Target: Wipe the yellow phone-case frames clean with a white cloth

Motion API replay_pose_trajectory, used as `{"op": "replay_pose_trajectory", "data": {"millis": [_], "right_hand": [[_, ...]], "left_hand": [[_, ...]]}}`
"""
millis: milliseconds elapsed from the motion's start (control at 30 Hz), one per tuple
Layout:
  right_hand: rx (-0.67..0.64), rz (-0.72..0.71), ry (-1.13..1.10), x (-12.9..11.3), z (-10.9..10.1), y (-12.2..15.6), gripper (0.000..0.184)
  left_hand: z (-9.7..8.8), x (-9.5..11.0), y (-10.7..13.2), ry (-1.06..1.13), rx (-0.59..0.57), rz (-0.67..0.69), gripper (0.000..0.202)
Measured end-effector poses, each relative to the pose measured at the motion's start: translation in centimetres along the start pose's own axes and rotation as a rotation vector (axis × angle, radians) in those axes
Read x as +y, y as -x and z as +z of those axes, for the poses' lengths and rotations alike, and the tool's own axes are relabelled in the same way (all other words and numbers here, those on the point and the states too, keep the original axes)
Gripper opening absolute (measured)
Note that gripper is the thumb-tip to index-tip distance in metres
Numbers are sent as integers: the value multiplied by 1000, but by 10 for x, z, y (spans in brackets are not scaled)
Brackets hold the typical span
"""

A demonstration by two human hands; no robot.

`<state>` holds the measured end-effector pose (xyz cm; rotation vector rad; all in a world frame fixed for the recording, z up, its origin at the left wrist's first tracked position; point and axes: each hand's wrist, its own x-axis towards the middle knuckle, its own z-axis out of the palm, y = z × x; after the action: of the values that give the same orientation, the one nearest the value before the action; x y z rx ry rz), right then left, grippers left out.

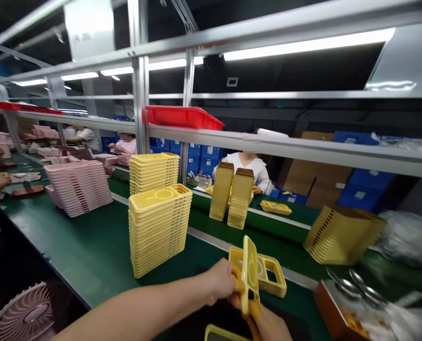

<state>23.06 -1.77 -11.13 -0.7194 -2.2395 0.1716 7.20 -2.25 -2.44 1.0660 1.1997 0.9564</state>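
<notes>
Over the green conveyor belt (pixel 90 251); left hand (pixel 220 282) and right hand (pixel 270 324) grip a yellow plastic tray (pixel 250 270) on edge; nested yellow trays (pixel 157 232) stand within reach, saving space.

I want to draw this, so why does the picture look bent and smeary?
In the head view, the metal shelf rail looks stretched and slanted, as a very wide view does, the ceiling lamps glare white, and the yellow tray stack and plastic bag at the right look smeared.
</notes>
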Motion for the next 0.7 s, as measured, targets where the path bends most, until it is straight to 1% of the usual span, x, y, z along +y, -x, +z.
{"op": "replay_pose_trajectory", "data": {"millis": [100,167,200,300,400,533,633,700], "right_hand": [[1,-45,178,-6,-2,11,22],[29,-65,253,-11,-6,9,26],[47,-66,256,-14,-9,6,28],[102,-56,200,-20,-20,0,31],[150,-56,168,-22,-28,0,29],[129,14,111,-20,-33,1,40],[98,78,71,-19,-35,0,36],[102,127,60,-17,-36,4,33]], "left_hand": [[-3,2,1,-21,-43,-4,9],[-6,7,5,-20,-94,-8,6],[-7,11,7,-12,-125,-5,8],[-8,22,13,24,-212,24,19],[-5,29,14,36,-263,48,28],[-2,34,11,30,-301,54,33],[0,38,11,10,-317,54,33],[5,42,14,-13,-333,49,32]]}}
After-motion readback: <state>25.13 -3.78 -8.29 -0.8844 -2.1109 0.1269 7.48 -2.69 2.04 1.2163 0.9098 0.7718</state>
